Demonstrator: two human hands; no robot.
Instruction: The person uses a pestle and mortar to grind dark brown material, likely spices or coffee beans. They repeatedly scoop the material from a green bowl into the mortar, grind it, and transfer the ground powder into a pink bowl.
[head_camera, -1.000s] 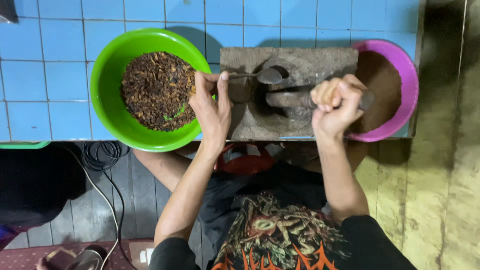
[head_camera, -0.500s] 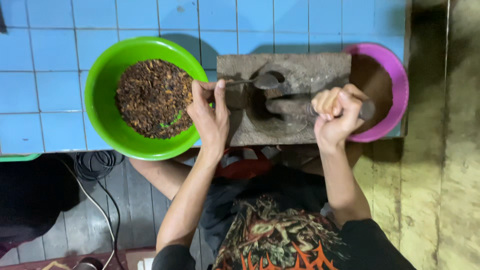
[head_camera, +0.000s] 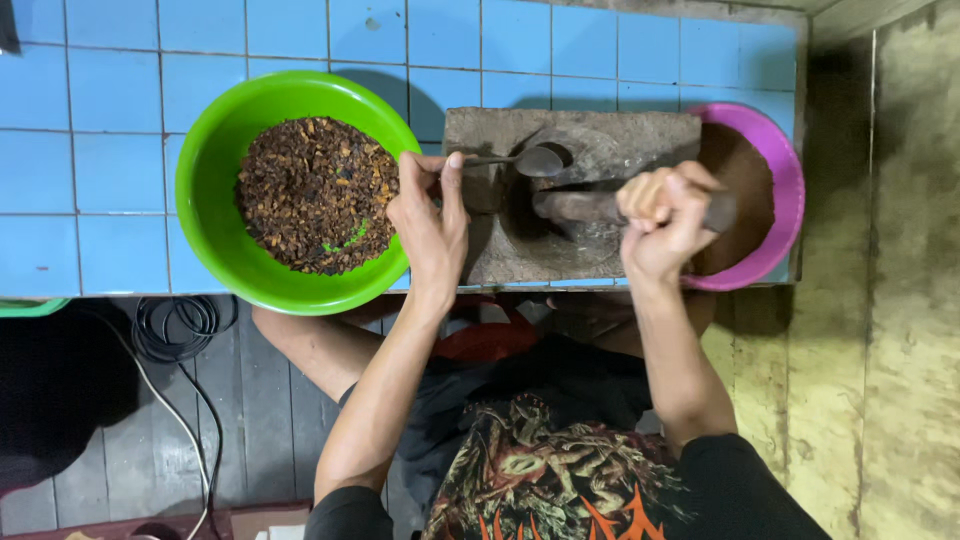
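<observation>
Left hand (head_camera: 428, 215): fingers clamped on metal spoon (head_camera: 520, 161) over stone mortar (head_camera: 570, 195) | Right hand (head_camera: 665, 220): fist closed around stone pestle (head_camera: 585, 206) | Green bowl (head_camera: 205, 215): beside mortar.

green bowl (head_camera: 215, 240), pink bowl (head_camera: 785, 190), blue tiles (head_camera: 90, 140)

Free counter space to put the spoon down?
Bare blue tiles lie left of the green bowl and along the back above the stone mortar. Crowded: bowl, mortar and pink bowl abut; left hand holds the spoon, right hand the pestle.
</observation>
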